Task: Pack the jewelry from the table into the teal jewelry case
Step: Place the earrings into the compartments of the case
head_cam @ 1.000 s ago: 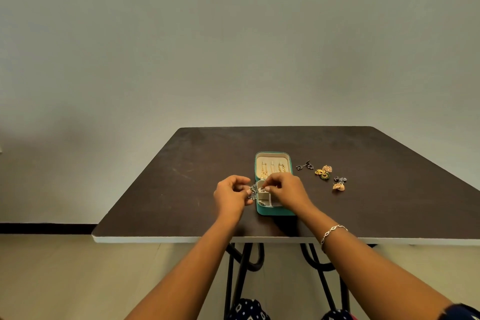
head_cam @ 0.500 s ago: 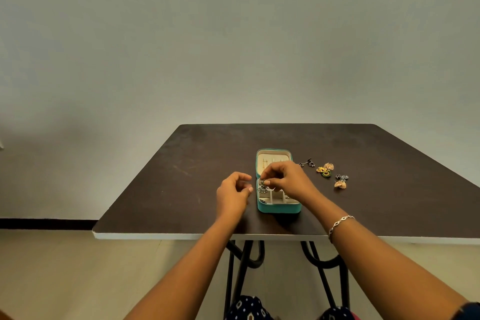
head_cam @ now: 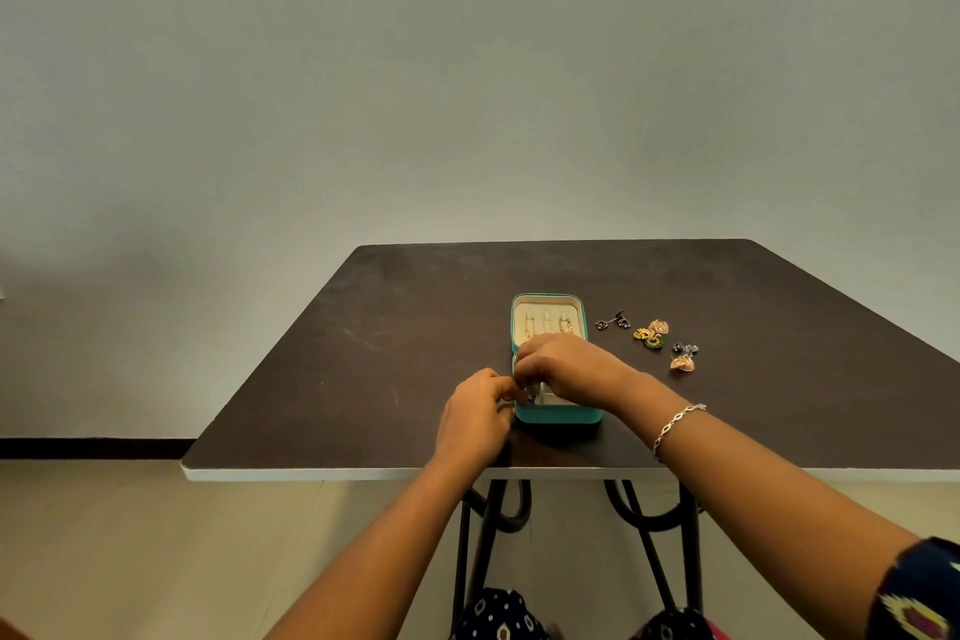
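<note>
Just below frame centre, I see the left hand (head_cam: 475,413) and right hand (head_cam: 566,369) pinching a small dark piece (head_cam: 531,394) at the left edge of the teal jewelry case (head_cam: 558,415). If either pinch slackens, it could fall outside onto the table (head_cam: 363,353).

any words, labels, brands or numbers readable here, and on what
None: no readable text anywhere in this view.
The open teal jewelry case shows no logo or label.
The dark brown table top is unmarked.
The patterned dark sleeve carries shapes, not letters.
The small dark jewelry piece at the fingers is too small to tell.
</note>
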{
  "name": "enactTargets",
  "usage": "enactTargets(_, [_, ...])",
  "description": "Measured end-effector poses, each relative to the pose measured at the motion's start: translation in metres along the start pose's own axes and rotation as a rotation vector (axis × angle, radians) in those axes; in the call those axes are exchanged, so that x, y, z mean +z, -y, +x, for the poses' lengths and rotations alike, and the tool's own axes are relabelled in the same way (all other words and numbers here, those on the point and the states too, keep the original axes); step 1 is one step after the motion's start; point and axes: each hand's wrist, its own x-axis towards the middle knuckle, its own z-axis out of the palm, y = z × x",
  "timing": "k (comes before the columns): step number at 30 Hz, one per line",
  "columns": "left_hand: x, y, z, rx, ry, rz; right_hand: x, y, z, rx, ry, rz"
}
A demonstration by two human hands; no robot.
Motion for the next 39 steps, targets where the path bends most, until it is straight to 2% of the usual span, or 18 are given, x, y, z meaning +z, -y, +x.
enactTargets(4, [0.001, 0.002, -0.003, 0.029, -0.033, -0.020, 0.000, 0.000, -0.001, -0.032, 0.017, -0.062])
enactTargets(8, [0.004, 0.005, -0.003, -0.019, -0.109, -0.113, 0.014, -0.006, -0.004, -0.037, 0.047, -0.096])
enactTargets(10, [0.005, 0.007, -0.002, -0.040, -0.117, -0.130, 0.019, -0.008, -0.007, -0.021, -0.026, -0.031])
enactTargets(14, [0.006, 0.007, -0.003, -0.044, -0.140, -0.163, 0.025, -0.015, -0.016, -0.042, -0.370, 0.087])
enactTargets(16, [0.008, 0.006, -0.004, -0.026, -0.179, -0.166, 0.025, -0.019, -0.023, -0.025, -0.456, 0.104])
enactTargets(21, [0.014, -0.001, -0.006, 0.109, -0.341, -0.138, 0.025, -0.037, -0.057, -0.003, -0.501, 0.038])
enactTargets(25, [0.026, -0.014, -0.013, 0.296, -0.395, -0.072, 0.025, -0.057, -0.093, 0.032, -0.512, -0.027])
enactTargets(28, [0.041, -0.027, -0.018, 0.433, -0.380, -0.023, 0.028, -0.079, -0.117, 0.113, -0.528, -0.034])
enactTargets(31, [0.064, -0.044, -0.021, 0.521, -0.334, -0.025, 0.038, -0.101, -0.137, 0.264, -0.574, 0.099])
enactTargets(36, [0.100, -0.071, -0.010, 0.546, -0.244, -0.080, 0.048, -0.118, -0.150, 0.540, -0.597, 0.393])
enactTargets(39, [0.115, -0.085, 0.003, 0.489, -0.226, -0.131, 0.048, -0.124, -0.148, 0.638, -0.615, 0.527])
